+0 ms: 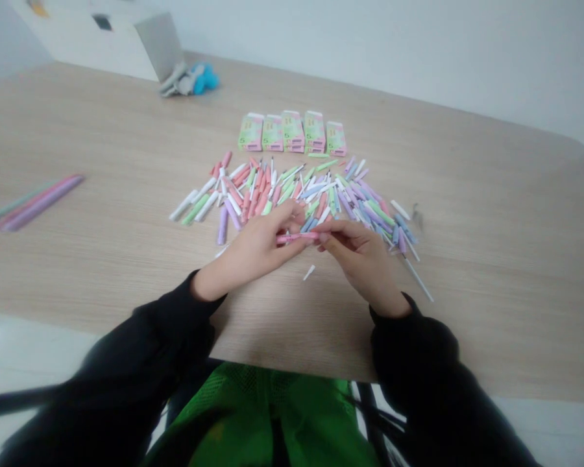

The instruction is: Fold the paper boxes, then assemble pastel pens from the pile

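Between both hands lies a pink pen (292, 238), held level just above the near edge of a pile of pen parts (257, 188). My left hand (260, 250) is closed on its left part, thumb below. The fingertips of my right hand (353, 253) pinch its right end, which they partly hide. The pile has pink, green, purple, blue and white barrels and caps, with some thin white refills among them. A small white piece (309, 272) rests on the table just below the hands.
Several small green-and-pink boxes (292, 130) stand in a row behind the pile. Long coloured strips (43, 201) lie at the left. Grey and blue gloves or cloths (189, 79) lie beside a white box (121, 39) at the back left. A thin white stick (418, 279) lies right of my hand.
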`<state>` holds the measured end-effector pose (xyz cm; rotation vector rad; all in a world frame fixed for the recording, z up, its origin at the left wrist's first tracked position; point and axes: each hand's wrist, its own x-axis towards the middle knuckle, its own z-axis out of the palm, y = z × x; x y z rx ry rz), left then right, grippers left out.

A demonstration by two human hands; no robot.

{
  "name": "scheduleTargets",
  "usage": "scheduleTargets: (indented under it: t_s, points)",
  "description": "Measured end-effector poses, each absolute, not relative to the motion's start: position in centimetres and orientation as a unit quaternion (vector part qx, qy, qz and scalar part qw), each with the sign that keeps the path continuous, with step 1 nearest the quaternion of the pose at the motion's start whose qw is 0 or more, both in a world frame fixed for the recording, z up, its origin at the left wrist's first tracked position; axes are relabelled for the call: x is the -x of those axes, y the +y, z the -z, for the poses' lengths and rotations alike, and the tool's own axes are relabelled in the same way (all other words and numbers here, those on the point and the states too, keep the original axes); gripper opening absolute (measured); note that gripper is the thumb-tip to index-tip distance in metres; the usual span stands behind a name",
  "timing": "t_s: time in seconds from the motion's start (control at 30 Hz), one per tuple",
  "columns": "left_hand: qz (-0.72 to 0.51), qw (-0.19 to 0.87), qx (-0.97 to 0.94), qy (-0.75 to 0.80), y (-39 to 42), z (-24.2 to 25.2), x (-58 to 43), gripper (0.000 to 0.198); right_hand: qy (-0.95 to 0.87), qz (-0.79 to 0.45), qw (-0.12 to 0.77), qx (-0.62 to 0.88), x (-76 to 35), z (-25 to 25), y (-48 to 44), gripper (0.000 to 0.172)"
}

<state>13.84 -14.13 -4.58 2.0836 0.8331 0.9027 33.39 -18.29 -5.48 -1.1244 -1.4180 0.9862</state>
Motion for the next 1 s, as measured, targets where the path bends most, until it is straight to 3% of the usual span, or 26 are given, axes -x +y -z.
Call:
scheduleTargets:
  t_s: [0.13, 0.37, 1.0]
  points:
    - [-0.364, 0.369, -0.796, 0.314, -14.2, 4.0, -13.8, 0.016, -0.457, -0.561, 0.552, 0.414, -33.0, 7.0, -17.8, 0.017]
    - [-0.413, 0.489, -0.701, 0.315, -14.8, 4.8, -14.2, 0.022, -0.314, -0.71, 0.489, 0.399, -32.9, 6.8, -18.5, 0.012]
    - [-0.455, 0.442, -0.669, 0.387, -14.3, 4.9, -13.6, 0.021, -0.323, -0.71, 0.477, 0.406, -33.0, 7.3, -18.5, 0.015]
